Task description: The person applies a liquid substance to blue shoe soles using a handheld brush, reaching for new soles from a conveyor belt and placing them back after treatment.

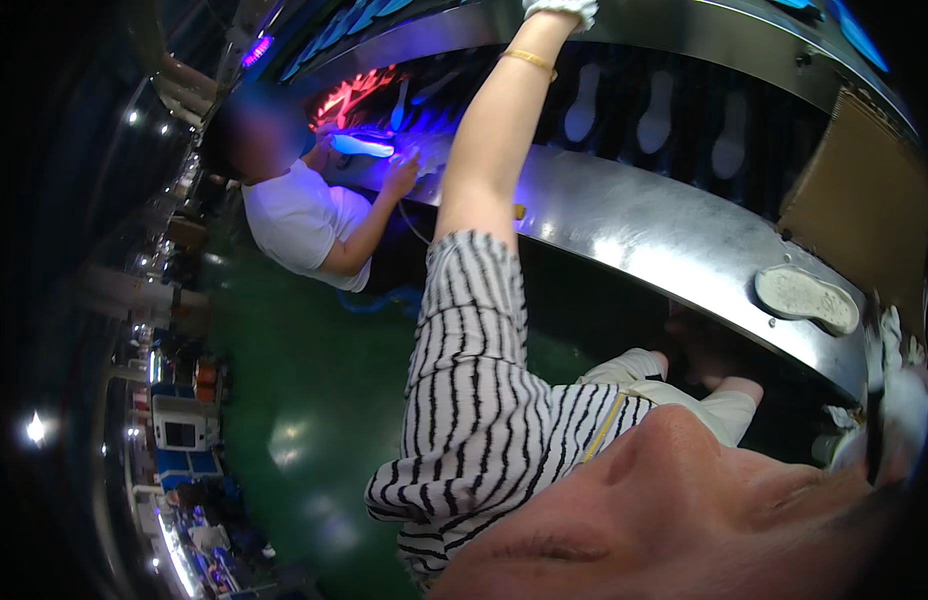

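In the head view, the left arm [489,150] stretches straight out from the shoulder, crossing over the metal ledge [624,210] and the dark rack [614,150] towards the upper edge. The striped sleeve [469,330] ends near the elbow; a yellow band [529,58] circles the bare forearm. Only the gathered cuff of a white glove [561,8] shows beyond it — the left hand itself runs out past the edge, so whether its fingers are wide, narrow or round something cannot be told.

At the right edge is a blurred white shape [902,405]; whether it is the right hand cannot be told, nor can the state of that hand's fingers. Near it, a white sole [807,298] lies flat on the ledge, just below a brown cardboard sheet [859,195]. Three pale soles [656,112] stand in a row on the rack, right of the forearm.

To the left, a co-worker [304,225] in a white top holds a blue-lit piece [362,146] over the ledge, with a red glow on the rack behind.

As for writing, any marks on the white sole are too small to read, and so are any on the white machine [181,432] at far left — a boxy unit with a dark screen.
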Action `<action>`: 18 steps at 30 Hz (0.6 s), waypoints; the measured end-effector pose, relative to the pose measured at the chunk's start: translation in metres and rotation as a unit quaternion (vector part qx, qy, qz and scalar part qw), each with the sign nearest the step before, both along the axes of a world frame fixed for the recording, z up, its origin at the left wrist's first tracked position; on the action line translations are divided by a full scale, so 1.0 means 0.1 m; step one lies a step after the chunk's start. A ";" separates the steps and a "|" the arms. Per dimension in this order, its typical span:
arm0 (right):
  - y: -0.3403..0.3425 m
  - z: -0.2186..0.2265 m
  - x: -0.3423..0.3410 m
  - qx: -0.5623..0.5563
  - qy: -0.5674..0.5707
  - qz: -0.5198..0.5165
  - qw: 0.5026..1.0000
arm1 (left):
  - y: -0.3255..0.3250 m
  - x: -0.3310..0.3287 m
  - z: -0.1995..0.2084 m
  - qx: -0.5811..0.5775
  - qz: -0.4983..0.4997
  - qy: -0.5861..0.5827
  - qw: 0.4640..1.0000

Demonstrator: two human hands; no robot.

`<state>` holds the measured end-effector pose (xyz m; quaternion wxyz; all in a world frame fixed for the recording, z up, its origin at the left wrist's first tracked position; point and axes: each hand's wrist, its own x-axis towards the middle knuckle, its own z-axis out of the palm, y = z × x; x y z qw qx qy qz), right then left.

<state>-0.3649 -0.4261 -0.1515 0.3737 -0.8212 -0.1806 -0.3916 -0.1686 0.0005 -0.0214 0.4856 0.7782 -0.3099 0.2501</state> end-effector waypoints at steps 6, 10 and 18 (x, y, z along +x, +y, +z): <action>0.45 -0.11 0.11 0.048 0.081 0.040 0.995 | 0.60 0.00 0.37 -0.211 0.000 -0.153 0.965; 0.81 -0.45 0.10 0.291 0.150 0.130 0.936 | 1.02 -0.25 0.32 -0.401 -0.432 0.014 0.808; 1.27 -0.53 -0.13 0.373 0.246 0.149 0.882 | -0.32 -0.94 -1.41 -0.422 -0.545 0.513 0.512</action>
